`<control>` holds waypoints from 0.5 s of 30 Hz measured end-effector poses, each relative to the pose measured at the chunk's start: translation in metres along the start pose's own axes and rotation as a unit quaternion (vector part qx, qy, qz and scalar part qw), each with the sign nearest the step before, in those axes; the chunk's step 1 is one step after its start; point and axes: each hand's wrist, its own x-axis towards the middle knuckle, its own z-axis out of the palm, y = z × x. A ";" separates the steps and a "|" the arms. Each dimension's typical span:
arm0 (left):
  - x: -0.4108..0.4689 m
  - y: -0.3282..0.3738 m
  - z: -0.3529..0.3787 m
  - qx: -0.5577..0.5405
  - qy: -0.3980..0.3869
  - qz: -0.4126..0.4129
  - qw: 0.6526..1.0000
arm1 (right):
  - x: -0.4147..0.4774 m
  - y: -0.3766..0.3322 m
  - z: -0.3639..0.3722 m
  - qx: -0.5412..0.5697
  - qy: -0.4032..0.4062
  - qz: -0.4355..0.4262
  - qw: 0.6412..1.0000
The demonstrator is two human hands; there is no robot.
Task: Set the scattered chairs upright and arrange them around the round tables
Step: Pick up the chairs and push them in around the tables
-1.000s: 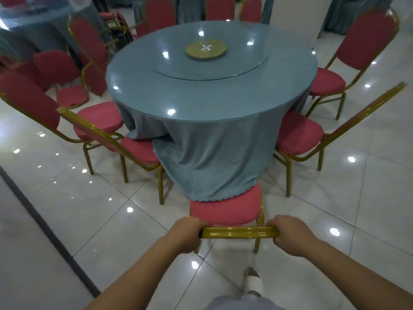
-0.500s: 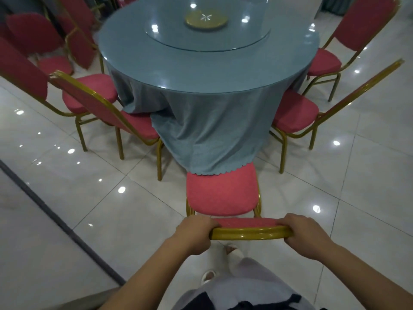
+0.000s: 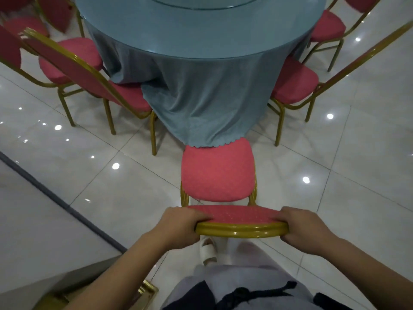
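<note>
Glossy white floor tiles (image 3: 368,153) show bright light spots; a dark strip (image 3: 55,198) crosses them at left.

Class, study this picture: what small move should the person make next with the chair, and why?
Probably release the red-cushioned gold-framed chair: left hand and right hand grip its top rail, and it stands upright, seat front meeting the blue tablecloth hem.

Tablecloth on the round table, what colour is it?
The tablecloth is plain grey-blue with a scalloped hem, shown best in the head view.
</note>
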 end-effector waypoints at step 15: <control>-0.040 -0.009 0.034 0.015 -0.040 -0.009 0.999 | -0.043 -0.017 0.016 -0.043 -0.025 -0.016 0.999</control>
